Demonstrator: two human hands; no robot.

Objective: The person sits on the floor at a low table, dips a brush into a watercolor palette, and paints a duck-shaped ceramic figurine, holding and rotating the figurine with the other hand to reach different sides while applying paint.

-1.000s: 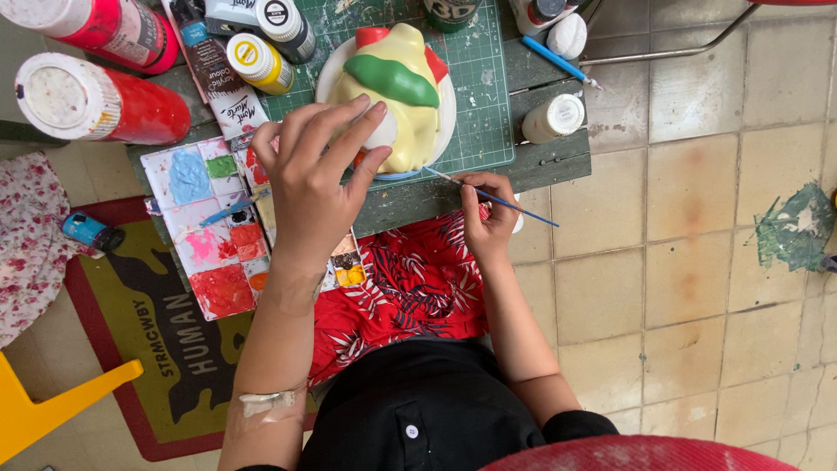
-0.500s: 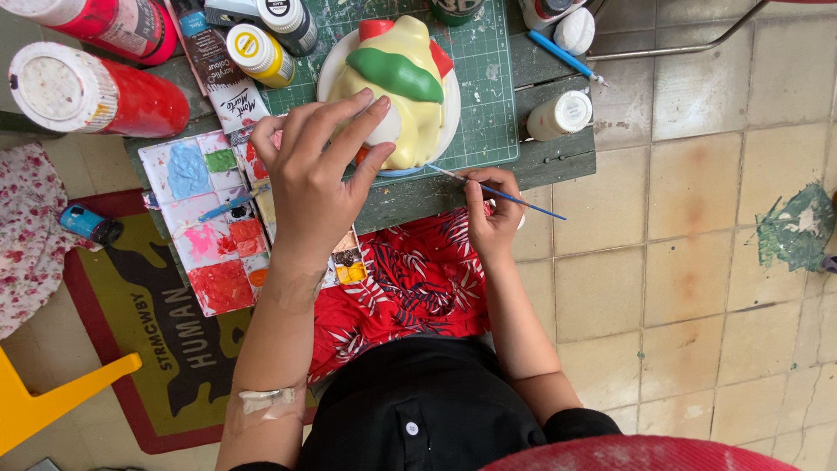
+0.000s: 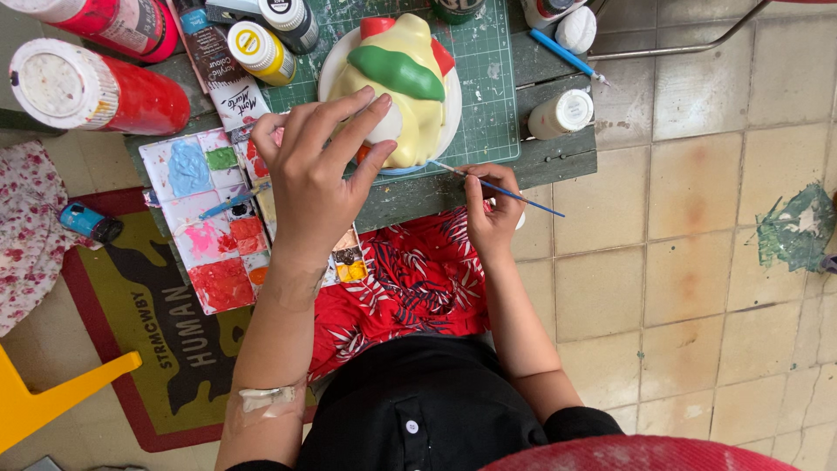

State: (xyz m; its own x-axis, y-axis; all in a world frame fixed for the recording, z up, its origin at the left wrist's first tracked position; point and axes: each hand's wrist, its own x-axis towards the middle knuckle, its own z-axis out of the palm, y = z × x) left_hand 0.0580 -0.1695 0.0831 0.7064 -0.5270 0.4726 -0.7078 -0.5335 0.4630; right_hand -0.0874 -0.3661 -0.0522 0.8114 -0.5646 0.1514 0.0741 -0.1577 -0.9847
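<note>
1. The yellow figure (image 3: 403, 87), with a green band and red parts, lies on a white plate (image 3: 330, 74) on the green cutting mat (image 3: 488, 70), near the bench's (image 3: 558, 161) front edge.
2. The left hand (image 3: 318, 179) has its fingers spread, fingertips resting on the figure's near side.
3. The right hand (image 3: 490, 214) pinches a thin blue paintbrush (image 3: 510, 189), its tip at the figure's lower edge.
4. A paint palette (image 3: 205, 227) overhangs the bench's front left corner; red bottles (image 3: 105, 87) lie behind it.

Glossy smooth painted figure (image 3: 403, 92), matt scuffed cutting mat (image 3: 488, 78), paint-crusted plastic palette (image 3: 214, 227), worn floor tiles (image 3: 680, 262).
</note>
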